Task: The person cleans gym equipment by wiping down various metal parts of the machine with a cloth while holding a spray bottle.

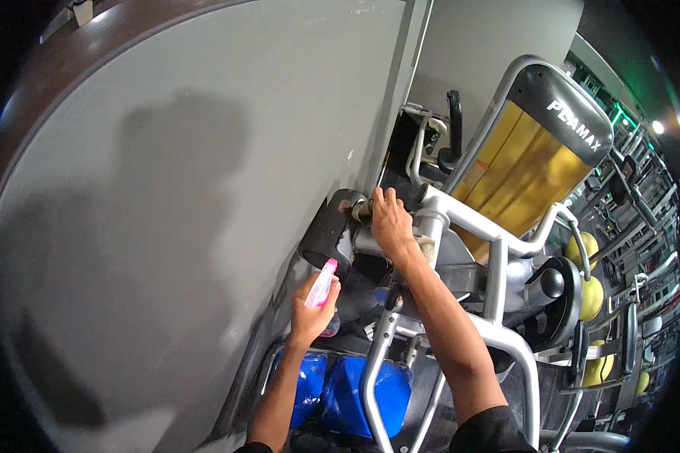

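Observation:
My left hand (315, 308) is closed round a spray bottle (322, 283) with a pink and white head, its nozzle pointing up towards a black padded roller (331, 226). My right hand (392, 223) lies over the silver metal frame (430, 226) of a gym machine, just right of the roller; its fingers are bent and their tips are hidden. A pale cloth (426, 247) shows beside my right wrist, against the frame. Whether my right fingers hold any of it cannot be seen.
A grey wall (175, 170) rises at the left. Blue wrapped objects (368, 393) lie low between my arms. The machine's yellow panel (515, 170), curved silver tubes and a black round pad (564, 303) stand at the right. Yellow balls (591, 298) and more gym equipment are farther right.

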The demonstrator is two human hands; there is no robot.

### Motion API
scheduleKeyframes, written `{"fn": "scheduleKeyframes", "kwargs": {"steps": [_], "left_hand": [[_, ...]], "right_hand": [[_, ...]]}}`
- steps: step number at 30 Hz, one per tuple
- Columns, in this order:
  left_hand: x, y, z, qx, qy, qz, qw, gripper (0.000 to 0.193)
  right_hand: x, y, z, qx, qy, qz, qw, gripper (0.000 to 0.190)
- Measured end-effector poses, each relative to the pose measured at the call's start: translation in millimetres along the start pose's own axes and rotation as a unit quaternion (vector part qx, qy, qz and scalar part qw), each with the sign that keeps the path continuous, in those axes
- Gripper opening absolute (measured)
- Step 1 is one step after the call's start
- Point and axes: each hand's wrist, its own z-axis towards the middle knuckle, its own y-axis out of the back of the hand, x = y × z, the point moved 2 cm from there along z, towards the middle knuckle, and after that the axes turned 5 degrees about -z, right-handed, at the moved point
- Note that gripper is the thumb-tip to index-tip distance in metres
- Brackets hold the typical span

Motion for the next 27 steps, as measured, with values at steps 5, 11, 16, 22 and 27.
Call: {"fn": "scheduleKeyframes", "kwargs": {"steps": [5, 11, 16, 22, 27], "left_hand": [[0, 5, -13, -0.006, 0.013, -0.030, 0.999, 0.009], [14, 19, -39, -0.006, 0.009, -0.059, 0.998, 0.007], [19, 15, -56, -0.008, 0.033, -0.037, 0.999, 0.008], [3, 32, -68, -0.011, 0.005, 0.041, 0.999, 0.011], [-14, 35, -67, 0.003, 0.026, 0.027, 0.999, 0.011]], "right_hand": [[-16, 27, -3, 0.050, 0.096, 0.035, 0.994, 0.036], [-51, 43, -17, 0.297, 0.121, 0.225, 0.920, 0.033], [-30, 30, -4, 0.061, -0.029, 0.159, 0.985, 0.034], [-10, 53, -19, 0.323, 0.080, 0.112, 0.936, 0.044], [-23, 42, 2, 0.061, -0.035, 0.229, 0.971, 0.038]]}}
